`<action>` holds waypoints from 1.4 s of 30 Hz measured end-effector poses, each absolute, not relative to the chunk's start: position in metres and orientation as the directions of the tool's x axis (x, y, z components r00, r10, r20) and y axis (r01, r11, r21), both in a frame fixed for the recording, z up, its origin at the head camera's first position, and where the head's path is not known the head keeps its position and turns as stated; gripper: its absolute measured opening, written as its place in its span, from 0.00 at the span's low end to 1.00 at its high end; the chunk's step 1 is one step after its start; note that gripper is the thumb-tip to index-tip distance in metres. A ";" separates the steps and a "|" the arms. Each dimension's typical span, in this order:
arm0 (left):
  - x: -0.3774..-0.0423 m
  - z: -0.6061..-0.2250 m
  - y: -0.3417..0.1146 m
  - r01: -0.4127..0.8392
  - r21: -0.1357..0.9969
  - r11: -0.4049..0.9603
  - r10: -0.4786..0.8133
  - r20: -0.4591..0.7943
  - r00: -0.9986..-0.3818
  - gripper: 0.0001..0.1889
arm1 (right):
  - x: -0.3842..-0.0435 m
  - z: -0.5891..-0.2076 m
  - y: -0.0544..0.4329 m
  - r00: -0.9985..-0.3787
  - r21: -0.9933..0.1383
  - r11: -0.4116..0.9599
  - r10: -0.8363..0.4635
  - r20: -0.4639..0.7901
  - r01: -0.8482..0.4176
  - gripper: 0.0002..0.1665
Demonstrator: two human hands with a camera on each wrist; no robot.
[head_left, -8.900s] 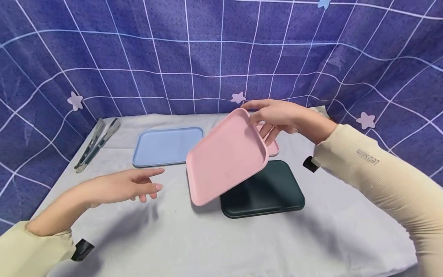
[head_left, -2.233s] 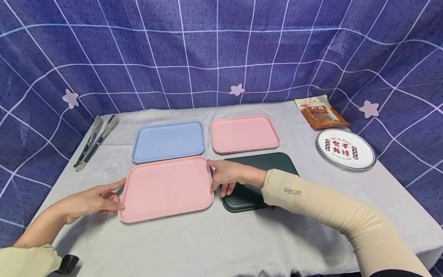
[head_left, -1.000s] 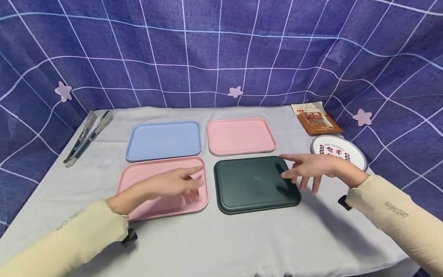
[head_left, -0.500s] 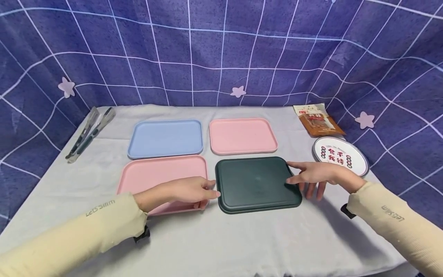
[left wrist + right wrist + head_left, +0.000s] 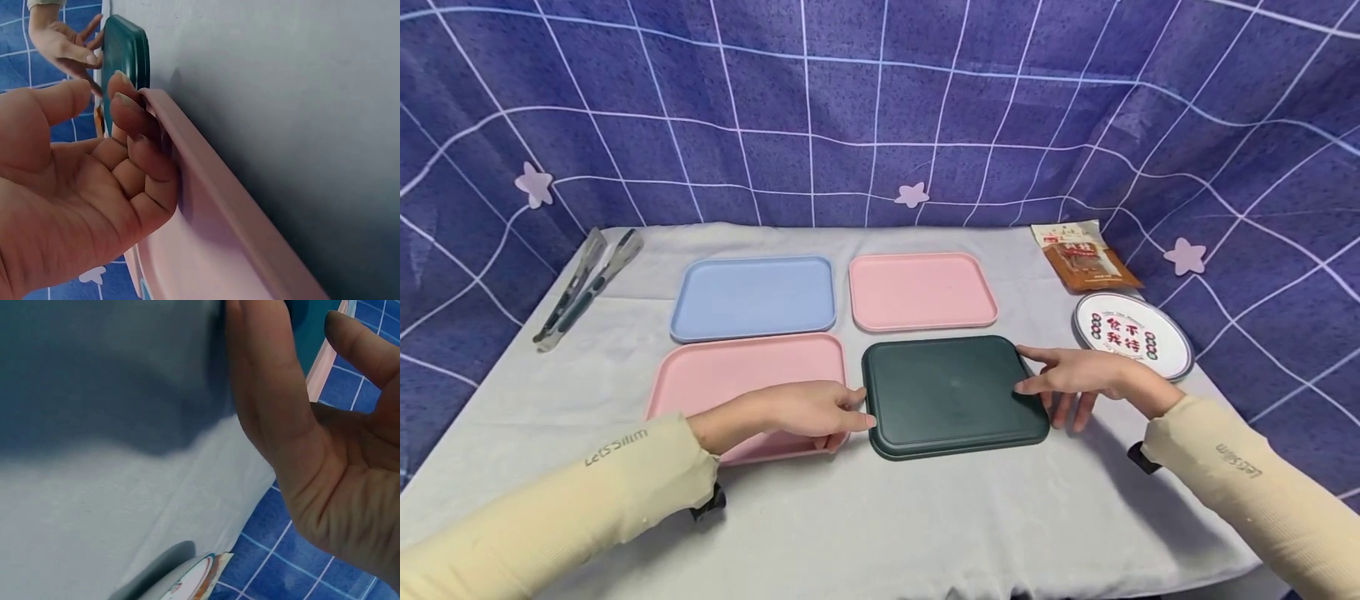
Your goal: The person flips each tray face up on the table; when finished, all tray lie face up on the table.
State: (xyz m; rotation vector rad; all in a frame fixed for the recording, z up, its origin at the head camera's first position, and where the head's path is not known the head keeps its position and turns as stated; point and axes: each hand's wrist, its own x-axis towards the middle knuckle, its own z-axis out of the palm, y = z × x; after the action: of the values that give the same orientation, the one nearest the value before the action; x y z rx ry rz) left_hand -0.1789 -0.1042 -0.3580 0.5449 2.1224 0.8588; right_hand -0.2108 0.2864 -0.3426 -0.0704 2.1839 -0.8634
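Observation:
A dark green tray (image 5: 955, 392) lies flat at the front right of four-cornered trays set side by side. At its left edge is my left hand (image 5: 812, 408), thumb and forefinger at the rim, above the right end of a pink tray (image 5: 730, 375). My right hand (image 5: 1082, 375) is at the green tray's right edge, thumb and forefinger reaching the rim, other fingers hanging beside it. In the left wrist view, the lower fingers bend loosely near the pink tray's rim (image 5: 215, 181), thumb apart. The right wrist view shows the right thumb well apart from its fingers.
Behind lie a blue tray (image 5: 752, 298) and a smaller-looking pink tray (image 5: 922, 290). Tongs (image 5: 587, 287) rest at the far left. A white round plate (image 5: 1133, 337) and a brown food packet (image 5: 1086, 260) lie at the right. A blue checked cloth (image 5: 880, 108) hangs behind.
The pink tray was lifted by the right hand, then set down front left with both hands on it. Both hands then moved to the green tray's edges; it has hardly shifted in the last half second.

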 end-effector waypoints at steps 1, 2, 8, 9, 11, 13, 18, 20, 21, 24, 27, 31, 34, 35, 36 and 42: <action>-0.180 -0.359 -0.104 0.105 0.730 0.675 0.625 -0.490 -0.608 0.26 | -0.210 -0.344 0.288 -0.702 -0.610 0.761 -0.310 -0.641 0.222 0.57; -0.180 -0.359 -0.104 0.115 0.735 0.669 0.635 -0.484 -0.601 0.25 | -0.210 -0.345 0.290 -0.704 -0.619 0.751 -0.311 -0.639 0.230 0.57; -0.182 -0.362 -0.107 0.076 0.774 0.628 0.670 -0.489 -0.559 0.32 | -0.209 -0.348 0.295 -0.698 -0.647 0.715 -0.322 -0.640 0.264 0.57; -0.182 -0.362 -0.108 0.059 0.779 0.625 0.669 -0.495 -0.554 0.32 | -0.210 -0.348 0.294 -0.698 -0.647 0.716 -0.323 -0.639 0.262 0.57; -0.181 -0.361 -0.109 0.023 0.788 0.615 0.669 -0.507 -0.544 0.35 | -0.211 -0.348 0.292 -0.697 -0.641 0.723 -0.320 -0.641 0.258 0.57; -0.181 -0.361 -0.110 0.002 0.797 0.604 0.675 -0.510 -0.533 0.35 | -0.213 -0.347 0.290 -0.697 -0.634 0.729 -0.315 -0.644 0.257 0.57; -0.180 -0.361 -0.112 -0.037 0.811 0.583 0.684 -0.516 -0.516 0.42 | -0.213 -0.347 0.290 -0.696 -0.624 0.734 -0.300 -0.652 0.268 0.58; -0.181 -0.361 -0.112 -0.056 0.812 0.581 0.679 -0.522 -0.517 0.43 | -0.213 -0.347 0.290 -0.700 -0.626 0.733 -0.298 -0.648 0.267 0.58; -0.181 -0.361 -0.112 -0.062 0.812 0.580 0.677 -0.524 -0.517 0.44 | -0.213 -0.348 0.290 -0.702 -0.627 0.732 -0.298 -0.646 0.266 0.58; -0.181 -0.361 -0.113 -0.085 0.814 0.575 0.674 -0.530 -0.514 0.46 | -0.213 -0.348 0.290 -0.705 -0.631 0.731 -0.302 -0.642 0.262 0.58; -0.180 -0.361 -0.115 -0.095 0.815 0.571 0.679 -0.534 -0.503 0.47 | -0.213 -0.349 0.290 -0.702 -0.630 0.731 -0.302 -0.645 0.264 0.58; -0.179 -0.362 -0.117 -0.102 0.818 0.566 0.684 -0.535 -0.497 0.48 | -0.213 -0.350 0.289 -0.700 -0.630 0.730 -0.304 -0.646 0.265 0.58; -0.178 -0.362 -0.119 -0.100 0.823 0.559 0.689 -0.528 -0.497 0.48 | -0.212 -0.350 0.289 -0.699 -0.633 0.726 -0.304 -0.648 0.271 0.59; -0.177 -0.361 -0.120 -0.100 0.825 0.556 0.691 -0.525 -0.497 0.48 | -0.212 -0.349 0.289 -0.699 -0.634 0.724 -0.304 -0.647 0.272 0.59; -0.177 -0.361 -0.120 -0.100 0.827 0.552 0.694 -0.523 -0.495 0.48 | -0.212 -0.349 0.289 -0.698 -0.636 0.721 -0.305 -0.647 0.274 0.59; -0.175 -0.358 -0.124 -0.127 0.853 0.507 0.721 -0.500 -0.480 0.49 | -0.212 -0.349 0.293 -0.689 -0.661 0.696 -0.334 -0.643 0.280 0.59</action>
State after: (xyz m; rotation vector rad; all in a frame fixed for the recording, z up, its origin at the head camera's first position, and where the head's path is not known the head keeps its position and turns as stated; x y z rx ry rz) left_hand -0.1748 -0.1236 -0.3583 0.4979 1.7939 1.1118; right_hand -0.2122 0.2929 -0.3489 -0.0414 2.1115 -0.9875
